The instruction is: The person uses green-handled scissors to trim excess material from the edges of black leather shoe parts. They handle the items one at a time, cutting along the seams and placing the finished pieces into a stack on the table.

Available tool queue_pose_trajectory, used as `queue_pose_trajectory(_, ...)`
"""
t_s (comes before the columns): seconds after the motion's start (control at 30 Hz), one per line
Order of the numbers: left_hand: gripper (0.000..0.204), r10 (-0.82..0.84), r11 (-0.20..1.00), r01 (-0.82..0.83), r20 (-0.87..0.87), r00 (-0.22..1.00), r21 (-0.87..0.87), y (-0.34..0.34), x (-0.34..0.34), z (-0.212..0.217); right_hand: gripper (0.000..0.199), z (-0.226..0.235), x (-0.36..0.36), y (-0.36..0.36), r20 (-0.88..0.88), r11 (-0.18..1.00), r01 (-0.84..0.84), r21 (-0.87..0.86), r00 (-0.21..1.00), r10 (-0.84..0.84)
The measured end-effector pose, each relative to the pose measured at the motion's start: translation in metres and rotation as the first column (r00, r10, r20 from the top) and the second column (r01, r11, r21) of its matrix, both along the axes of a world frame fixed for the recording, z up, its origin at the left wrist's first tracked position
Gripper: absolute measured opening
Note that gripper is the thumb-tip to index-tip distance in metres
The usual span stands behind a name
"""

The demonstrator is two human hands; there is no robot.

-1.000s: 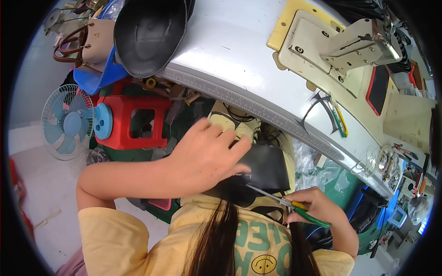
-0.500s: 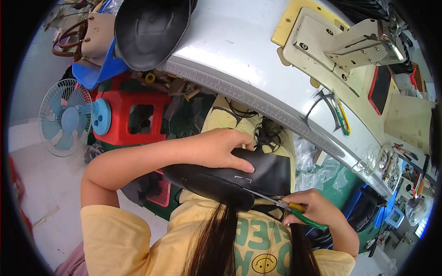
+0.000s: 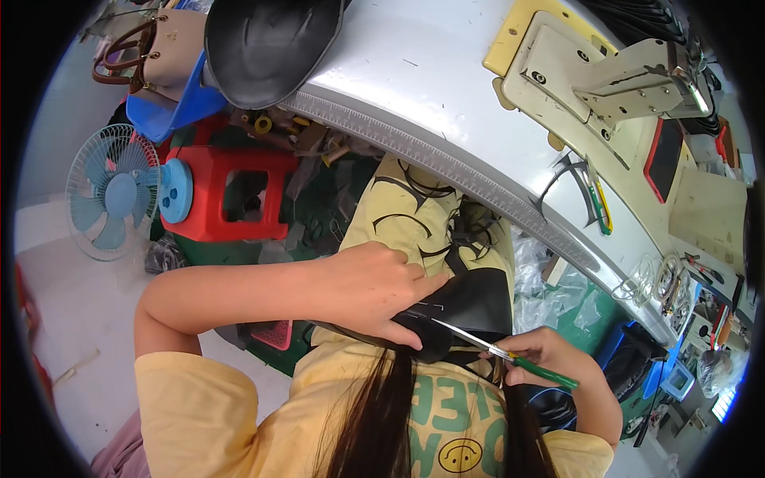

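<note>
Well, head view: I watch two bare hands at work, centre of the frame.
Black piece (image 3: 484, 296): mid-frame, smooth, softly shiny, bearing small pale angular marks (image 3: 433, 308).
Left hand (image 3: 381, 293): laid over the piece, thumb apart from fingers; I cannot tell whether it pinches.
Right hand (image 3: 554, 357): right of centre, curled round the green handle of silver-bladed scissors (image 3: 504, 351), tip just beside the marks.
</note>
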State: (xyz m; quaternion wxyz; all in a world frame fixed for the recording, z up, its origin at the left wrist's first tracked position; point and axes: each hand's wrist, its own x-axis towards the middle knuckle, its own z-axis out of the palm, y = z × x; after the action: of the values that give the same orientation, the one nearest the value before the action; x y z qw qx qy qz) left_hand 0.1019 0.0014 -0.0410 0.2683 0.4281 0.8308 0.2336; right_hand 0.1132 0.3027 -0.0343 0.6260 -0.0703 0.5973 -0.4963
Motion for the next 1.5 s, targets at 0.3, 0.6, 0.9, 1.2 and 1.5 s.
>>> queue_pose_trajectory(0.3,0.071,-0.031,0.999,0.031,-0.001,1.0,-0.04,0.006,-0.005,0.0,0.046,0.011,-0.004,-0.001,-0.047,0.999,-0.018,0.037,0.999,0.02)
queue_pose_trajectory(0.6,0.075,-0.013,1.0,0.014,0.023,1.0,-0.027,0.009,-0.007,0.001,0.04,0.025,-0.011,-0.005,-0.446,0.985,-0.15,0.084,0.879,0.172)
queue_pose_trajectory(0.9,0.035,0.089,0.928,-0.361,0.89,0.448,0.089,0.019,-0.047,-0.001,0.043,0.033,-0.011,-0.009,-0.615,0.982,-0.155,0.105,0.766,0.187)
queue_pose_trajectory(1.2,0.051,0.209,0.247,-0.931,0.924,0.321,0.268,-0.031,-0.065,0.064,0.061,0.03,-0.014,0.001,-0.814,0.914,0.394,-0.095,0.498,-0.299)
queue_pose_trajectory(1.5,0.042,0.135,0.183,-0.849,0.843,0.521,0.495,0.0,-0.034,0.021,0.067,0.011,-0.032,-0.054,-0.832,0.9,0.347,-0.262,0.392,-0.393)
